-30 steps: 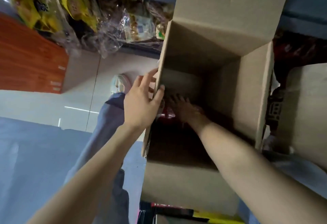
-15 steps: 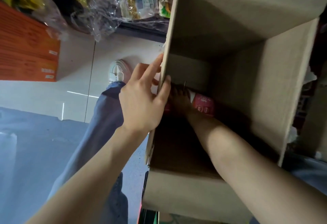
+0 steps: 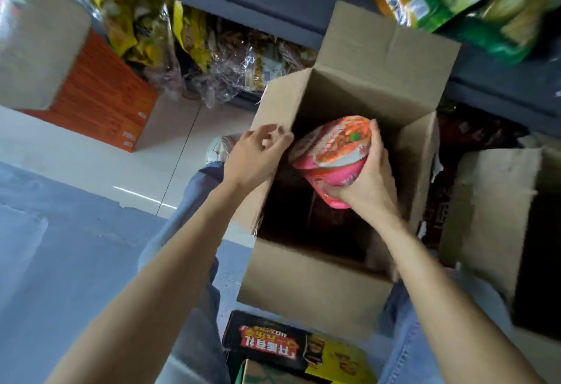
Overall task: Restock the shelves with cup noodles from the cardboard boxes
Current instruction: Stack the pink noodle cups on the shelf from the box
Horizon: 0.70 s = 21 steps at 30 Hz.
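The right hand [image 3: 368, 185] clamps one side of a pink cup noodle bowl [image 3: 332, 156] over the open cardboard box [image 3: 306, 286], centre frame. That lopsided grip may let it tip back inside, while the left hand [image 3: 253, 160], fingers loosely apart, rests at the box's left wall

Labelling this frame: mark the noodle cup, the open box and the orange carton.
noodle cup [image 3: 337, 144], head view, on its printed lid
open box [image 3: 312, 286], head view, on its near outer wall
orange carton [image 3: 103, 101], head view, on its orange side face

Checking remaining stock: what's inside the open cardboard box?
One pink cup noodle, held by the right hand at the cardboard box opening. Below it, the interior is too dark to count anything.
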Tool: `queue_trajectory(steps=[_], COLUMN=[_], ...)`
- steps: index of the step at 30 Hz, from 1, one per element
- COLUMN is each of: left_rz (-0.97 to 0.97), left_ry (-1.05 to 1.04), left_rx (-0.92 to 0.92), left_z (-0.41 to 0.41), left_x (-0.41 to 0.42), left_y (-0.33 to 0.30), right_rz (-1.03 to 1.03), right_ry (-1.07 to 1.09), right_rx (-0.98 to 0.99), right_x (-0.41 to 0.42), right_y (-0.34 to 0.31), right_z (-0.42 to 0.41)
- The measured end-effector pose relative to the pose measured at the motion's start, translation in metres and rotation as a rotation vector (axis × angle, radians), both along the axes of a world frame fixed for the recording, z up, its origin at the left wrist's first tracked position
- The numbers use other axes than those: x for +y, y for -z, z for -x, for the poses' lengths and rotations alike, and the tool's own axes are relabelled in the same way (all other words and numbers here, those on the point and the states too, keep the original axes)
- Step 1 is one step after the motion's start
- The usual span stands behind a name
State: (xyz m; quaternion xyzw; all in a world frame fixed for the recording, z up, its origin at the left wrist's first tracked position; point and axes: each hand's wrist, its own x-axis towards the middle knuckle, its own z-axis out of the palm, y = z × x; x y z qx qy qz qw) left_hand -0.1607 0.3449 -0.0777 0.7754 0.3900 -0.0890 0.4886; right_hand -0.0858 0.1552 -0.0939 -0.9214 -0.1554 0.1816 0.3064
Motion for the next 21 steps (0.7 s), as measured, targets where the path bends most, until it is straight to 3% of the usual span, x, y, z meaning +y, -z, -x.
queue_trajectory(steps=[5, 7, 9, 12, 15, 18, 21], left_rz=[0.288, 0.374, 0.316, 0.113, -0.171, -0.329, -0.492], left_ry=[0.093, 0.182, 0.258, 0.228, 0.130, -0.023, -0.167], left_rx=[-0.212, -0.358, -0.494, -0.653, -0.781, -0.889, -0.917], left_z=[0.015, 0.015, 0.011, 0.002, -0.013, -0.033, -0.062], left_x=[0.006, 0.012, 0.023, 0.041, 0.073, 0.114, 0.149], left_y=[-0.087, -0.123, -0.158, -0.204, -0.230, -0.251, -0.268], right_rz=[-0.516, -0.744, -0.901, -0.882, -0.821, -0.697, -0.693], right_ry=[0.264, 0.276, 0.188, -0.043, -0.206, -0.230, -0.188], right_rx=[0.125, 0.196, 0.294, 0.230, 0.024, -0.300, -0.438], right_x=[0.002, 0.016, 0.036, 0.072, 0.119, 0.168, 0.217], right_y=[-0.095, -0.129, -0.166, -0.218, -0.265, -0.297, -0.310], right_z=[-0.003, -0.005, -0.009, -0.024, -0.049, -0.072, -0.090])
